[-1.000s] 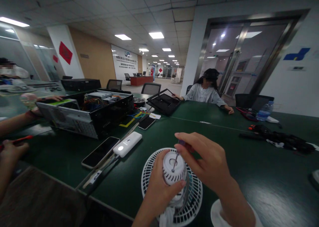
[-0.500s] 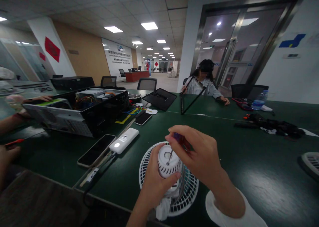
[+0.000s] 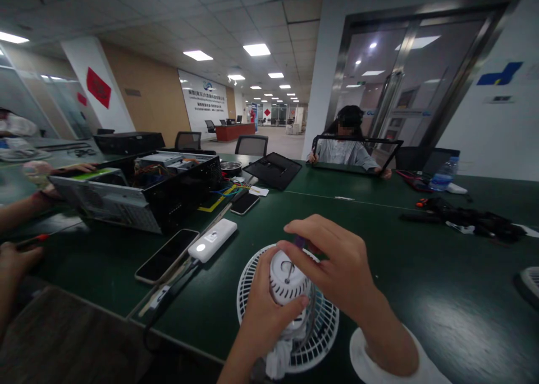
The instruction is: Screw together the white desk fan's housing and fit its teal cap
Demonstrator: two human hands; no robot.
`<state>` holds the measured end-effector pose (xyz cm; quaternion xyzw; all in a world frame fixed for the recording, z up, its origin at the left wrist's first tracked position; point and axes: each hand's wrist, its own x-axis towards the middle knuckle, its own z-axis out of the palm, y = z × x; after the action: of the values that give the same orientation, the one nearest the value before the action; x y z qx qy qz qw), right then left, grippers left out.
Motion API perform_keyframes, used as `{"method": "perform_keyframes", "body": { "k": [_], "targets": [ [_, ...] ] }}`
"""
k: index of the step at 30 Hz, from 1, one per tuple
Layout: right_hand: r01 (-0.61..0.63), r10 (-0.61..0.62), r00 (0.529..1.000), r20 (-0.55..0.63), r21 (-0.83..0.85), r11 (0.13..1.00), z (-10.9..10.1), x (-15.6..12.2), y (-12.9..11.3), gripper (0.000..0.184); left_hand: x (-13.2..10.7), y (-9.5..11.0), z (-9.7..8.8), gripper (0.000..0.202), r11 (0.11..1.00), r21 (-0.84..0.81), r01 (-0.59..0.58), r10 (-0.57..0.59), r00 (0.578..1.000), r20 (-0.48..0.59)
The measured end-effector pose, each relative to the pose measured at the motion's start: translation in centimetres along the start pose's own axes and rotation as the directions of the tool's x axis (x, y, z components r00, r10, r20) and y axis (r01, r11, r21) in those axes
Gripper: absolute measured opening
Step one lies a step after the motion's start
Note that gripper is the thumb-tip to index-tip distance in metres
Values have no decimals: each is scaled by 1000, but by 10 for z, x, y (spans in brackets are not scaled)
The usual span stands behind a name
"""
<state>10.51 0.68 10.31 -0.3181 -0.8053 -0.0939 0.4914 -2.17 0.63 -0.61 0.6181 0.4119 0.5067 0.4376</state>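
Step in hand: the person appears to be working a screwdriver (image 3: 288, 269) into the recess on top of a white hub (image 3: 281, 283), which looks like a fan's motor housing.
Left hand (image 3: 269, 300): a firm grip, fingers wrapped round the hub and holding it tilted.
Right hand (image 3: 332, 266): a narrow grip, fingers pinching the screwdriver's purple handle above the hub.
Fan: its round white grille (image 3: 326, 339) sits on the green tabletop (image 3: 412, 283) beneath the hands, with a white cloth (image 3: 275, 360) hanging under the hub.
Nearby: a power bank (image 3: 211, 240) and a phone (image 3: 166, 256) lie to the left, beyond them an open computer case (image 3: 143, 193); a co-worker (image 3: 345, 151) across the tabletop holds up a black frame (image 3: 356, 144).
Hidden: fingers cover most of the handle, and the screwdriver's tip cannot be made out in the recess; the grille's lower edge is partly blocked by the left forearm.
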Motion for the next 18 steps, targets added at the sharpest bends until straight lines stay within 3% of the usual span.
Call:
{"method": "perform_keyframes", "body": {
  "k": [5, 11, 15, 18],
  "targets": [
    [-11, 7, 999, 47, 79, 997, -2, -1, -1, 26, 2, 4, -1, 68, 1000, 17, -24, 23, 999, 24],
    [43, -44, 999, -25, -35, 998, 0, -2, 0, 16, 1, 1, 0, 69, 1000, 14, -9, 9, 1000, 6],
    [32, -34, 999, 34, 56, 998, -2, -2, -1, 26, 1, 3, 0, 68, 999, 31, -31, 31, 1000, 7],
    [53, -54, 998, 15, 42, 998, -3, -1, -3, 21, 1, 3, 0, 67, 999, 37, -18, 18, 1000, 8]
  ]
}}
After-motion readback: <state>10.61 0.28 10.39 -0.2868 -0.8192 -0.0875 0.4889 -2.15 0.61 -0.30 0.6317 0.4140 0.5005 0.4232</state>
